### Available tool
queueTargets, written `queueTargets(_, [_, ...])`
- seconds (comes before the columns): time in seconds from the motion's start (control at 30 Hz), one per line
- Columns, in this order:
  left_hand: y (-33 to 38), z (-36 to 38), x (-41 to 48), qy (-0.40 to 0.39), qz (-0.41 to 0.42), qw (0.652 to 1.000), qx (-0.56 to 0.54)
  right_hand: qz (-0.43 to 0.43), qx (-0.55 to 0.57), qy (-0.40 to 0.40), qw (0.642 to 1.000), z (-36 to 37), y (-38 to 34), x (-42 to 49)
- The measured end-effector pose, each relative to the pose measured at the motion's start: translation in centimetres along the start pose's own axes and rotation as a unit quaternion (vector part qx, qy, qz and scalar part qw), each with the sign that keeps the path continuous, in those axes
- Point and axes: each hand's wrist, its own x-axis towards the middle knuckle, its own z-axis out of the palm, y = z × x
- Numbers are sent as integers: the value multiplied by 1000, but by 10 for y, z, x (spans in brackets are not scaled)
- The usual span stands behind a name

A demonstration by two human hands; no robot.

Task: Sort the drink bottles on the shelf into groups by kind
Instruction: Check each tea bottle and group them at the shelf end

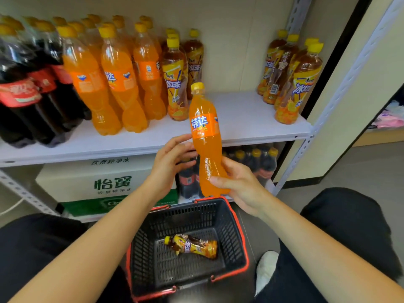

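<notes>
My right hand (239,186) grips the lower half of an orange soda bottle (205,132) with a yellow cap, held upright in front of the white shelf (240,119). My left hand (172,162) is beside it, its fingertips touching the bottle's middle just under the label. On the shelf stand dark cola bottles (28,90) at the left, then several orange soda bottles (113,84), then iced tea bottles (177,82). A second group of iced tea bottles (290,77) stands at the right end.
A black basket with red trim (240,241) sits on the floor between my knees, with one iced tea bottle (192,247) lying in it. Below the shelf are a water carton (105,180) and packed cola bottles (258,162). A metal upright (323,119) bounds the shelf's right end.
</notes>
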Motion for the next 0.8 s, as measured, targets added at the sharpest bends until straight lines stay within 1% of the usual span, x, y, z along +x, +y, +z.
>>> queueTargets(0.07, [5, -2, 0, -49, -15, 998, -29, 16, 13, -37, 999, 3, 4, 0])
queueTargets(0.13, [9, -3, -1, -86, -13, 995, -56, 38, 20, -68, 997, 4, 6, 0])
queueTargets(0.2, [11, -4, -3, -82, -1, 995, -58, 57, 23, -83, 995, 5, 8, 0])
queueTargets(0.3, [10, -3, -7, -38, 17, 999, -30, 57, -4, -54, 997, 7, 12, 2])
queueTargets(0.43, [5, 3, -12, -13, 47, 999, -10, 37, -43, -13, 998, 9, 15, 4])
queueTargets(0.5, [8, 6, -12, -11, 59, 998, -2, 22, -56, 10, 998, 7, 16, 6])
queueTargets(0.6, [17, 5, -2, -27, 79, 996, 27, -5, -33, 39, 999, 2, 11, 10])
queueTargets(0.67, [24, 0, 12, 8, 95, 994, 59, -36, -29, 75, 996, -2, 1, 17])
queueTargets(0.73, [27, -7, 33, 85, 117, 984, 103, -69, -31, 114, 991, -9, -17, 29])
queueTargets(0.8, [28, -11, 56, 144, 132, 970, 148, -95, -35, 143, 985, -21, -38, 46])
